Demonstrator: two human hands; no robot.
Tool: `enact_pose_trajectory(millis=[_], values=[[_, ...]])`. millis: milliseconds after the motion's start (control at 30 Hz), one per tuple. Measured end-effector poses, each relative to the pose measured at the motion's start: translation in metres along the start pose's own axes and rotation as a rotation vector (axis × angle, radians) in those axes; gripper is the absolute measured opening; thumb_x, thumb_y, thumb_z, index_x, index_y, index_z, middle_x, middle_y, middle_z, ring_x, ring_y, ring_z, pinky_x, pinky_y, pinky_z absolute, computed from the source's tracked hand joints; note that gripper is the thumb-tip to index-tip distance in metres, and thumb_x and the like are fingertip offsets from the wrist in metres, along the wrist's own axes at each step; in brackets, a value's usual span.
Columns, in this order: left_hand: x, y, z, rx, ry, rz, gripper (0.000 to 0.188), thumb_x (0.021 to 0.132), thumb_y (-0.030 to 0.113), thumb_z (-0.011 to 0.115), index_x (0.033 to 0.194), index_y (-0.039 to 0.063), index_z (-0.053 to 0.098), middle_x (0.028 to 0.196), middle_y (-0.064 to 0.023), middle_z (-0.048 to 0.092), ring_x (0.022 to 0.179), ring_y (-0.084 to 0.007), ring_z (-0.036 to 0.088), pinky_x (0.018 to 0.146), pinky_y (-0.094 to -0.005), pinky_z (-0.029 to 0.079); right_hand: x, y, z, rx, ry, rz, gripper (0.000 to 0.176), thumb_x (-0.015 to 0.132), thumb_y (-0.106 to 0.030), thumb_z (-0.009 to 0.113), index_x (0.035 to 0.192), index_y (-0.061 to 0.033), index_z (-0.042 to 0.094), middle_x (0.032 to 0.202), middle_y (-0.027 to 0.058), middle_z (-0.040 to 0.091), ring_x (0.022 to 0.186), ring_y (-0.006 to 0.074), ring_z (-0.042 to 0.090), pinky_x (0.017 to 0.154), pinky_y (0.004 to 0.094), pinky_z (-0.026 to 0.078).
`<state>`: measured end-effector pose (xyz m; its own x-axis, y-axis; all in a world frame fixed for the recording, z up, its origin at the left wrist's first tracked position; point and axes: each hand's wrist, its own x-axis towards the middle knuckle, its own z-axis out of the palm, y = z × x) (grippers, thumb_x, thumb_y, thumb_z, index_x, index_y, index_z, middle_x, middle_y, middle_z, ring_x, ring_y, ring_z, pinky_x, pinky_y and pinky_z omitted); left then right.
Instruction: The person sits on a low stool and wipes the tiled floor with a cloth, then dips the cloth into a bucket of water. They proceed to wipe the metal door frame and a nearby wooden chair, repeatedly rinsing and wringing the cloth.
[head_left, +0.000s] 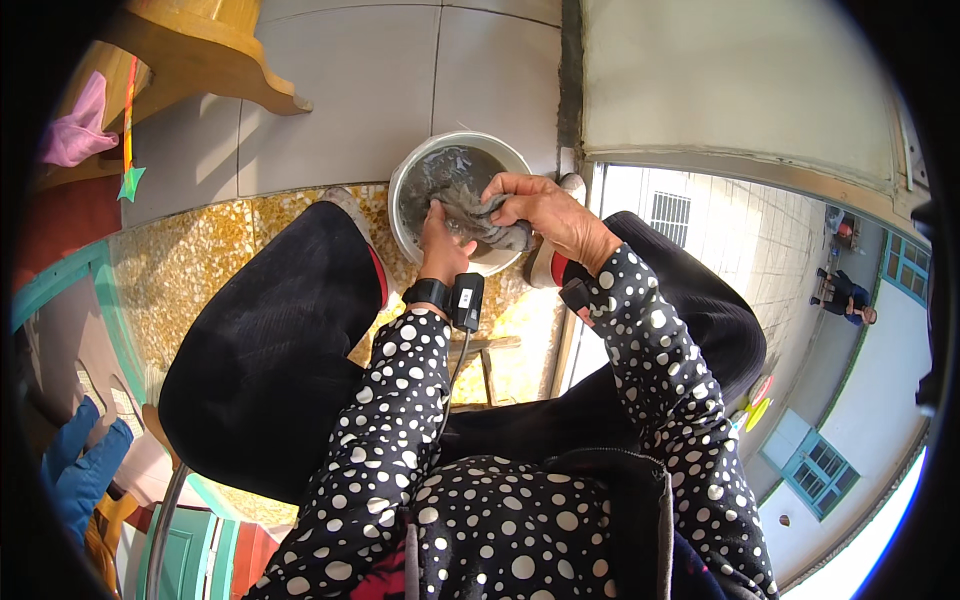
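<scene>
Between my knees stands a round white bucket (400, 166) holding murky grey water (450, 161). A wet grey cloth (510, 236) is bunched up over it, partly over the water. My right hand (551, 217) pinches the cloth between thumb and fingers at the bucket's right side. My left hand (444, 244) grips the cloth's left part from the near side, its thumb pointing away from me; some of its fingers are hidden. A black strap with a small black device (467, 300) sits on my left wrist.
A wooden furniture leg (247, 71) stands at the upper left, with a pink cloth (86, 127) beside it. A doorway opens to a courtyard (720, 217) at right, where a person (847, 295) is seen. At lower left are another person's blue trouser legs (86, 457).
</scene>
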<state>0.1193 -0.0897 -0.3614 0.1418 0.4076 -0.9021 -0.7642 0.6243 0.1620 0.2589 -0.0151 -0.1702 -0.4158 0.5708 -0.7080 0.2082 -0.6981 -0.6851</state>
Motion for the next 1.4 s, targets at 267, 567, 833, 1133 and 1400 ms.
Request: enact_pose_trajectory(millis=[267, 567, 833, 1133, 1400], values=[[-0.018, 0.009, 0.029, -0.395, -0.352, -0.006, 0.038, 0.103, 0.047, 0.052, 0.116, 0.012, 0.059, 0.114, -0.005, 0.065, 0.109, -0.025, 0.062, 0.099, -0.0438, 0.049, -0.034, -0.011, 0.009, 0.394, 0.009, -0.095, 0.025, 0.09, -0.01, 0.063, 0.113, 0.001, 0.061, 0.1, 0.0071, 0.069, 0.094, 0.0135, 0.066, 0.088, 0.0263, 0.053], [-0.03, 0.0, 0.044, -0.284, -0.277, -0.016, 0.027, 0.101, 0.023, 0.051, 0.121, 0.008, 0.06, 0.116, -0.008, 0.068, 0.106, -0.024, 0.065, 0.096, -0.0411, 0.052, 0.083, 0.077, 0.006, -0.728, 0.666, -0.228, 0.03, 0.091, -0.028, 0.066, 0.113, -0.0077, 0.065, 0.1, 0.0164, 0.07, 0.093, 0.0347, 0.067, 0.083, 0.0422, 0.053], [-0.04, 0.019, 0.042, -0.341, -0.228, -0.007, 0.055, 0.102, 0.058, 0.046, 0.127, 0.01, 0.056, 0.124, -0.0083, 0.062, 0.119, -0.0255, 0.059, 0.102, -0.0426, 0.048, 0.078, 0.094, 0.03, -0.288, 0.488, -0.089, 0.03, 0.095, -0.022, 0.06, 0.12, -0.0058, 0.061, 0.106, 0.0125, 0.066, 0.1, 0.0215, 0.062, 0.093, 0.0313, 0.048], [-0.049, 0.011, 0.048, -0.323, -0.353, -0.09, 0.043, 0.104, 0.045, 0.047, 0.124, 0.008, 0.059, 0.118, -0.0073, 0.064, 0.11, -0.0213, 0.061, 0.096, -0.0366, 0.05, 0.091, 0.097, 0.029, -0.734, 0.63, -0.312, 0.029, 0.095, -0.03, 0.064, 0.108, -0.0045, 0.065, 0.106, 0.0141, 0.062, 0.106, 0.0238, 0.058, 0.092, 0.0345, 0.047], [-0.052, 0.02, 0.037, -0.157, -0.287, 0.043, 0.062, 0.099, 0.06, 0.051, 0.135, 0.009, 0.051, 0.126, -0.009, 0.058, 0.117, -0.0248, 0.056, 0.102, -0.0415, 0.046, 0.069, 0.112, 0.028, -0.49, 0.301, -0.273, 0.042, 0.094, -0.023, 0.058, 0.129, -0.0003, 0.061, 0.135, 0.0191, 0.057, 0.122, 0.0298, 0.058, 0.105, 0.0337, 0.044]])
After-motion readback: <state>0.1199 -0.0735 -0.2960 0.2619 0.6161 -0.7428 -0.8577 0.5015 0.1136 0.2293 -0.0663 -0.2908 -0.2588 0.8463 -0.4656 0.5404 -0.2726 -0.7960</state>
